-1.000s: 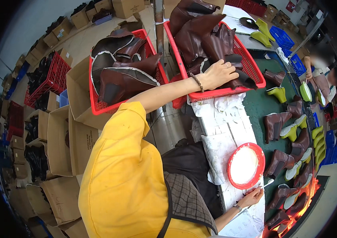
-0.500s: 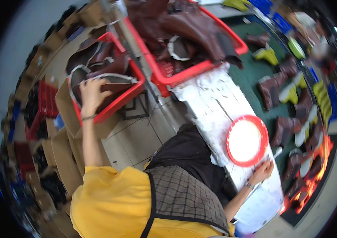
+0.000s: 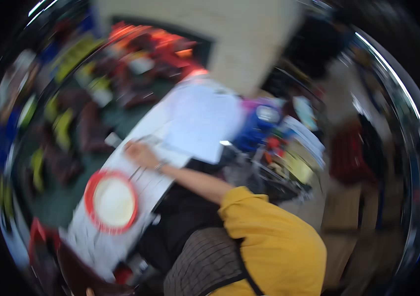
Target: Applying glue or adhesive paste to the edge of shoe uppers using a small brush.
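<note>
My right hand (image 3: 141, 155) rests over the white-covered bench (image 3: 96, 251), its fingers curled. A small white-ended tool (image 3: 113, 140) pokes out past the fingers; blur hides its exact kind. Close by on the bench stands a red-rimmed round basin (image 3: 89, 193) with a white filling (image 3: 114, 202). Of my left hand (image 3: 90, 292) only a fingertip shows at the bottom edge, against a brown leather boot upper (image 3: 77, 269). The rest of that hand is out of the picture, but it appears to grip the boot upper.
Brown boots (image 3: 91, 129) and yellow-green boot forms (image 3: 63, 129) lie on the green surface (image 3: 89, 165) at left. An orange glow (image 3: 158, 42) lights its far end. White paper (image 3: 202, 118) covers the bench beyond my hand. Right of it are a blue container (image 3: 252, 129) and assorted clutter.
The view has swung round strongly to the right, bringing the bench's paper-covered end to the middle. My left hand has left the small red basket, and a boot upper now shows by its fingertip.
</note>
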The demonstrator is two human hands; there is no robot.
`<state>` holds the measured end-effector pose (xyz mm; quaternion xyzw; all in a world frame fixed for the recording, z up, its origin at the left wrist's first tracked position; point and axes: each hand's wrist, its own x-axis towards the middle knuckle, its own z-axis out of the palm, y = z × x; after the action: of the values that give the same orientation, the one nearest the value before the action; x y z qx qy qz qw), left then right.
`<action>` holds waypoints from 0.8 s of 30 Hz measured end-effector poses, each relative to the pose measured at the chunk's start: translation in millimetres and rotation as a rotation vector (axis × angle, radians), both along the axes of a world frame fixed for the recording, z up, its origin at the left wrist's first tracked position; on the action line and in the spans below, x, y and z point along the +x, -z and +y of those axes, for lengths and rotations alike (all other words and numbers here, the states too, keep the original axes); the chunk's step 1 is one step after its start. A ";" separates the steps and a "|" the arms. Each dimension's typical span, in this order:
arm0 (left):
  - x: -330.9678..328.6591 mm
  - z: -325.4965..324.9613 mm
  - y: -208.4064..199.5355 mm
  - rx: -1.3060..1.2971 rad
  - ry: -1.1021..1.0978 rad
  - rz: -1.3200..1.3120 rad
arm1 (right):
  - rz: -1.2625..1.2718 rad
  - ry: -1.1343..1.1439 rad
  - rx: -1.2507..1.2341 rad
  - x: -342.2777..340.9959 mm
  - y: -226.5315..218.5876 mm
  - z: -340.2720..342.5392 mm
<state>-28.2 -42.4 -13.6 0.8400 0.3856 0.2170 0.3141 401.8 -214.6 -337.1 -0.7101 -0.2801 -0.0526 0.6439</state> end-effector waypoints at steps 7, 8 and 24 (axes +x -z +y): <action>89.0 59.0 70.4 0.754 0.323 0.265 | 0.065 0.144 -0.012 -7.2 -48.3 -24.8; 98.6 72.5 92.6 0.766 0.309 0.359 | 0.085 0.127 -0.013 -8.2 -51.3 -25.6; 89.0 -27.8 109.4 0.620 0.304 -0.227 | -0.006 -0.675 0.052 -149.2 -189.1 129.4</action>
<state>60.8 -70.2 -123.0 0.9136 0.1351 0.3664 0.1138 252.7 -85.3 -148.0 -0.5605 -0.4996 0.1543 0.6422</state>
